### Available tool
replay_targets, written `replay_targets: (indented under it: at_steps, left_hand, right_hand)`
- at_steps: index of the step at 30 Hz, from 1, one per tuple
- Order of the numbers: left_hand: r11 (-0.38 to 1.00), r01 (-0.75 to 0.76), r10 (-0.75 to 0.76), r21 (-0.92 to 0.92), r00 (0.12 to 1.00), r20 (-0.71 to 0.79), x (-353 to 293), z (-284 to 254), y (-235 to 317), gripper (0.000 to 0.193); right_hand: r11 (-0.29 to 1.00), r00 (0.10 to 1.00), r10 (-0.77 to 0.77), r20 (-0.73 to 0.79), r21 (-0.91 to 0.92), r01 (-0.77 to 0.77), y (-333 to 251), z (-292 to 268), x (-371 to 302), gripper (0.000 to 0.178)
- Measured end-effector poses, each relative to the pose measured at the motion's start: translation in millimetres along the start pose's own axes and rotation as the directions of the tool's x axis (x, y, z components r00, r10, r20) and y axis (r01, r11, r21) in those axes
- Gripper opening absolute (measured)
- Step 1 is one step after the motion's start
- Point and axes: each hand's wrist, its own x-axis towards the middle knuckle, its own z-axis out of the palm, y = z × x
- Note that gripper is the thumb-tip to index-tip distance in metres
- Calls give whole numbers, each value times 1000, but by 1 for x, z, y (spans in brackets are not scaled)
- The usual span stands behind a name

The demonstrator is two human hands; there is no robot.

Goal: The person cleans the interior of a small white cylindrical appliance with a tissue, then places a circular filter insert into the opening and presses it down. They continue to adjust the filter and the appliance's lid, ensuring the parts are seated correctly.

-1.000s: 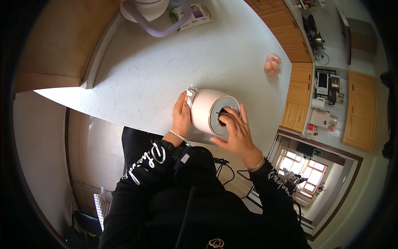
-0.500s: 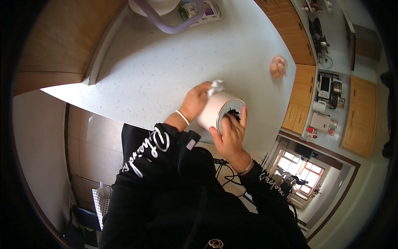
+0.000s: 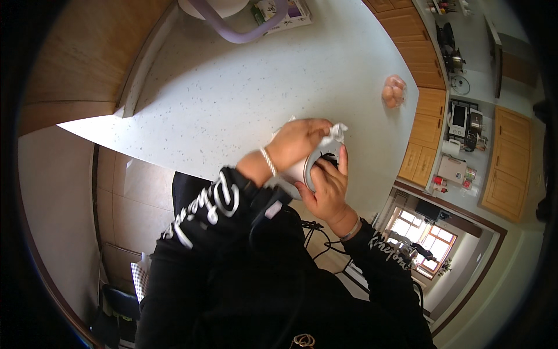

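A pale pink cylindrical container lies tilted above the near edge of the counter, its open end facing right. My right hand grips its rim, with some fingers inside the opening and the thumb outside. Something dark shows inside, but its kind is unclear. My left hand is closed on a crumpled white tissue at the container's upper side by the rim. The left hand and wrist cover much of the container's outer wall.
A clear bag of eggs sits near the right edge of the speckled white counter. At the far side are a purple curved handle and a printed box. Black cables hang below the near edge.
My left hand has moved right across the container, carrying the tissue from its far left end to the rim. My right hand keeps its hold at the opening.
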Motion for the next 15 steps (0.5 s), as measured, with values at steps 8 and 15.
replay_targets:
  at_steps: [8,15]
  left_hand:
    - [914,58,-197,-402,928,-315,-28,12,-76,33]
    - [936,-34,-150,-350,861,-485,-70,51,-64,36]
  right_hand:
    - [975,958,-221,180,20,221,27,-17,-6,30]
    - [996,971,43,233,-88,-23,9,-42,-32,38]
